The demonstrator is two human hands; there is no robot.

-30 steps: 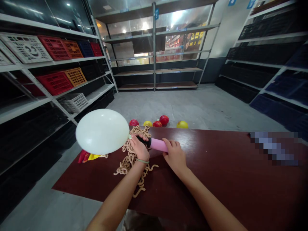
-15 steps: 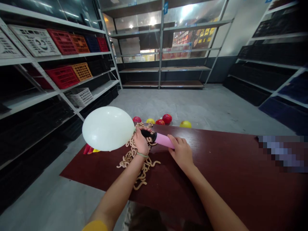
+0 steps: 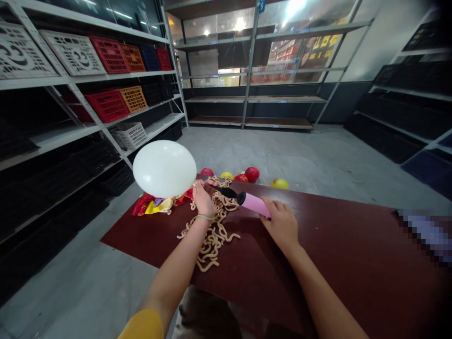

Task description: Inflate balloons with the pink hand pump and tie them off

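The white balloon (image 3: 164,168) is in the left-centre part of the frame, blown up and shaped like an egg, above the left end of the dark red table (image 3: 339,263). The left hand (image 3: 205,201), near the centre of the frame, holds this balloon at its neck. The thumb side is closed there, while the other fingers are bent and turned upwards; exactly how they press the neck I cannot tell, because the hand hides part of it. A thin green band (image 3: 205,217) is around the left wrist, and a yellow sleeve (image 3: 144,324) shows at the lower left.

The right hand (image 3: 282,225), right of the centre, grips the pink pump (image 3: 256,205) with its fingers wrapped around the rear end. The black nozzle (image 3: 226,192) points to the upper left, towards the left hand. Whether its tip touches the balloon, I cannot tell.

Below the left hand lies a loose pile of curly beige strips (image 3: 211,246). Flat coloured balloons (image 3: 158,205), mostly red and yellow, lie under the white balloon. Behind the far table edge, round red and yellow things (image 3: 252,174) are on the floor. In the upper left, shelves carry plastic crates (image 3: 109,55).
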